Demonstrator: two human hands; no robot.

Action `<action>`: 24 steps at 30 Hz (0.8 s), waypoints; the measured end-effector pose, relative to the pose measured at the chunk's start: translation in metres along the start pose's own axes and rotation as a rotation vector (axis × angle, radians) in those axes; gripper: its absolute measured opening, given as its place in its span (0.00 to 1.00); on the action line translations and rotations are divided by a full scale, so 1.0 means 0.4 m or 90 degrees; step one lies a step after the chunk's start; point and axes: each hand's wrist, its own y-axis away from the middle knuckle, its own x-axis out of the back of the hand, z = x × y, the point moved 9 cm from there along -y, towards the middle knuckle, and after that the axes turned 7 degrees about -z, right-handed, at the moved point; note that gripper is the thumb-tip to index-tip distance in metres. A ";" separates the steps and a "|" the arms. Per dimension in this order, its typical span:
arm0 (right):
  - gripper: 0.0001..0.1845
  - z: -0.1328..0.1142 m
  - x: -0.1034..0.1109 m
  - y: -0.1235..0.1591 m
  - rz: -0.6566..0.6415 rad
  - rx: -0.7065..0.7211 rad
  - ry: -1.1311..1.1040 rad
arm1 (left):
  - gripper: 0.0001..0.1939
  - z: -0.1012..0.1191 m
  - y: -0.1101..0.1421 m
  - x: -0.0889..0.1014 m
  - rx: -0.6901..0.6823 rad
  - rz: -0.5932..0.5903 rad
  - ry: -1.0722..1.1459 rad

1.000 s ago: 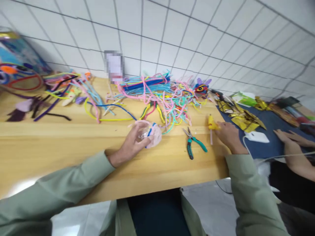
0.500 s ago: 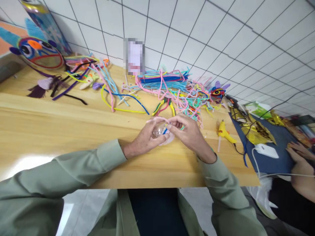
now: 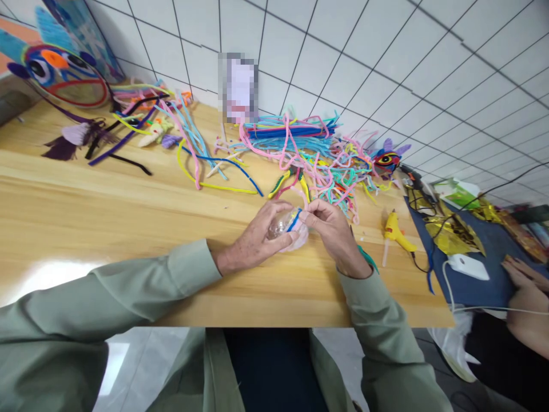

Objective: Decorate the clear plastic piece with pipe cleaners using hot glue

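Observation:
My left hand (image 3: 257, 240) is closed round a small clear ball wrapped in pink and blue pipe cleaner (image 3: 290, 231), held just above the wooden table (image 3: 107, 212). My right hand (image 3: 332, 229) meets it from the right, its fingers pinched on the pink pipe cleaner at the top of the ball. Both sleeves are pale green. Part of the ball is hidden by my fingers.
A heap of coloured pipe cleaners (image 3: 309, 154) lies behind my hands, with more (image 3: 171, 131) at the back left. A yellow glue gun (image 3: 397, 233) lies to the right, and teal pliers handles (image 3: 369, 258) peek out under my right wrist. Another person's hand (image 3: 525, 274) rests on a blue mat (image 3: 480, 274) by a white mouse (image 3: 469, 266).
My right hand left the glue gun and came over to the ball in my left hand. The view swung left and down; both hands now work the ball together.

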 end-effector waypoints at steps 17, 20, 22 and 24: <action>0.20 0.009 -0.011 0.015 0.073 0.083 0.043 | 0.24 -0.004 0.005 0.002 0.015 -0.021 0.023; 0.18 0.012 -0.011 0.018 0.085 0.097 0.043 | 0.25 -0.009 0.007 0.003 0.020 -0.020 0.031; 0.17 0.015 -0.014 0.018 0.082 0.099 0.045 | 0.25 -0.012 0.009 0.002 0.021 -0.018 0.037; 0.18 0.017 -0.016 0.018 0.079 0.099 0.054 | 0.23 -0.017 0.010 0.002 0.033 -0.012 0.050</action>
